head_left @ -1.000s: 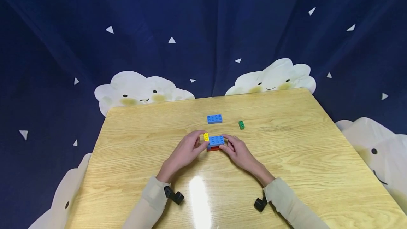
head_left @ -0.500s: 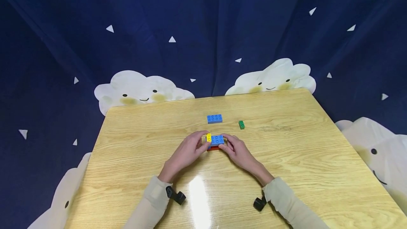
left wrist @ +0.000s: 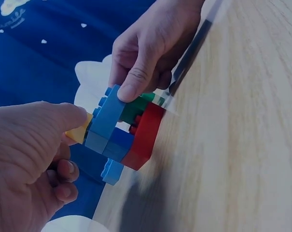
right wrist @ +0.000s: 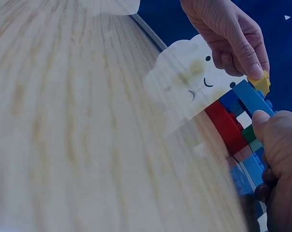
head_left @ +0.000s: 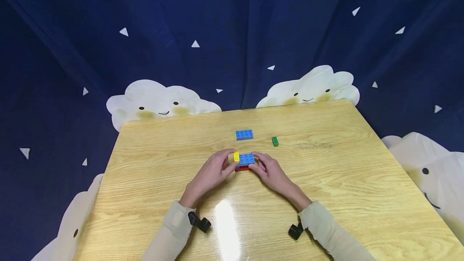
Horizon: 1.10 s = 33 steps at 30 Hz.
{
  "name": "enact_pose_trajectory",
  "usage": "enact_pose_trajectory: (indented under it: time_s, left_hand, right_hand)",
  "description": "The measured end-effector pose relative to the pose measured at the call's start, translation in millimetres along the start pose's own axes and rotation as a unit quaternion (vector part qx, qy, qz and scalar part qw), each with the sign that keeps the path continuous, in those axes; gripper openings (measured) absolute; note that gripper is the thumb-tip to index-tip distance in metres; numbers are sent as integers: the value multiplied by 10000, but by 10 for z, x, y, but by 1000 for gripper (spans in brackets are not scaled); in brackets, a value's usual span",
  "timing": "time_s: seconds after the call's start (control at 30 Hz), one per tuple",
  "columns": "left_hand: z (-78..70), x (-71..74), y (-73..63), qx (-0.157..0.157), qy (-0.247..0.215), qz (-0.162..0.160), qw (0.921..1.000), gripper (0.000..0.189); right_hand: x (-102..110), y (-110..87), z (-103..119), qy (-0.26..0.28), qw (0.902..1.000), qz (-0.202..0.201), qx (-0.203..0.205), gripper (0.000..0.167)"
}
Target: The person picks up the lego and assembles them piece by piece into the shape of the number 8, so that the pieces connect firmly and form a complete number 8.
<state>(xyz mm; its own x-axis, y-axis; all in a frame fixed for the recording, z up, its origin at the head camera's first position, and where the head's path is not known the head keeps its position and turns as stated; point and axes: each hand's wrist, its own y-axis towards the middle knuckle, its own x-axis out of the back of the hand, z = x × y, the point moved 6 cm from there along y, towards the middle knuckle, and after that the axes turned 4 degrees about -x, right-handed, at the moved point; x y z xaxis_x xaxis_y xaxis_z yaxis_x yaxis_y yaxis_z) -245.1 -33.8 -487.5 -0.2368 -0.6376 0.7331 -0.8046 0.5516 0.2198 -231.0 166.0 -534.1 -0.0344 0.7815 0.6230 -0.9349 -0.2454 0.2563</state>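
In the head view my left hand pinches a small yellow brick between thumb and fingers, right at the studs on the left end of a long blue brick. My right hand grips that blue brick by its right end. The left wrist view shows the blue brick bridging a small dark blue brick and a green brick, both standing on a red brick at the base. A gap shows between these two supports. Fingertips partly cover the yellow brick.
Beyond the stack on the wooden table lies another long blue brick. A small green brick lies to the right of it. A dark blue curtain with white clouds hangs behind the table's far edge.
The yellow brick shifted a little right over the blue brick, then slightly back left to its end. My right hand has kept its grip on the stack, almost still.
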Motion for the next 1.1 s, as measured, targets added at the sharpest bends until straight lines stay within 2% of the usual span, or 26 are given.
enact_pose_trajectory:
  time_s: [0.2, 0.33, 0.47, 0.6, 0.7, 0.83, 0.97, 1.1]
  left_hand:
    - [32, -1, -23, -39, -92, -20, 9999, 45]
    - [35, 5, -26, -74, -119, -55, 9999, 44]
    - [49, -22, -17, -88, -88, 13, 9999, 45]
    - [70, -41, -14, -76, -97, 68, 9999, 46]
    - [71, -39, -19, -117, -104, 57, 9999, 46]
    - [64, -46, -26, -166, -76, 100, 9998, 46]
    - [52, -39, -24, -174, -73, 126, 9997, 46]
    - [53, -16, -15, -142, -83, 94, 9998, 45]
  right_hand:
    - [-15, 13, 12, -47, 9999, 42, 104, 46]
    - [59, 72, -6, -62, 9990, 450, -31, 49]
    - [353, 202, -126, -441, 9957, 767, -290, 61]
    - [660, 338, -377, -1311, 9882, 634, -473, 69]
    - [720, 391, -563, -1570, 9841, 661, -494, 62]
    - [695, 385, -678, -1463, 9854, 707, -511, 47]
    - [664, 364, -659, -1313, 9882, 584, -535, 40]
    - [620, 354, -541, -1238, 9896, 604, -416, 37]
